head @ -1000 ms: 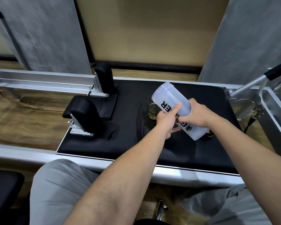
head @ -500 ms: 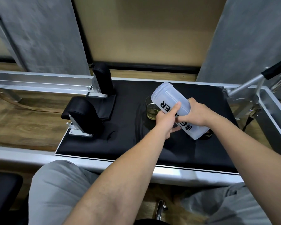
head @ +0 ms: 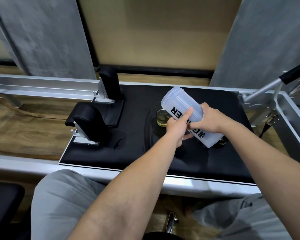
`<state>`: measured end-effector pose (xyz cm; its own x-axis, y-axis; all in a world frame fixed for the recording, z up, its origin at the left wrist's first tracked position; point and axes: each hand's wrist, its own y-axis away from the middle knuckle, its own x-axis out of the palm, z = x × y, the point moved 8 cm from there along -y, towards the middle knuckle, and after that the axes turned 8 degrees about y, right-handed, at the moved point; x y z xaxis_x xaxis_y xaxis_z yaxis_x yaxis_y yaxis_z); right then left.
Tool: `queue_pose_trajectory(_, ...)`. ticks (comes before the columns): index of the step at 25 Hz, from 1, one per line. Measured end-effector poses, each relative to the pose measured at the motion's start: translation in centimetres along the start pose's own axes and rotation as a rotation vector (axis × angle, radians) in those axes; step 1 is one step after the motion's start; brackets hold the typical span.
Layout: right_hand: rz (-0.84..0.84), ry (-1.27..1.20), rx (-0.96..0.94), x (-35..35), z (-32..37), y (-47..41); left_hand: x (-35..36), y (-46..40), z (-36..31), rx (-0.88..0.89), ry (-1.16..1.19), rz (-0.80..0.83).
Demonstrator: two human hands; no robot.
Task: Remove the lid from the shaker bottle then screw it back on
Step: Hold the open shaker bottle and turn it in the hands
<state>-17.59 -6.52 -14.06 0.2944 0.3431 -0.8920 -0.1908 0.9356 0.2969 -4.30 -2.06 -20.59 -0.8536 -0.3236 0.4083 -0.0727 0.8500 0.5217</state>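
Nothing has shifted: both my hands still hold the frosted translucent plastic shaker bottle [head: 184, 115] tilted above the yellow-liquid glass [head: 161, 116]; left hand [head: 177, 126] and right hand [head: 209, 121] curl around it. Lid already off, unseen.

A single wide-angle view is taken from the person's head, directed forward and down across the lap onto the black padded platform [head: 215, 160]. Forearms are seen close below; the wall panels lie farther off. No second view is given.

left hand [head: 176, 126]: fingers curled, gripping | right hand [head: 210, 119]: wrapped, gripping
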Motion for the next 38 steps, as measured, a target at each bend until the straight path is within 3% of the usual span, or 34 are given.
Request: queue_pose_trajectory(38, -0.002, 0.060, 0.011, -1.5, 0.6, 0.9, 0.7, 1.3, -1.0, 0.017, 0.006, 0.017)
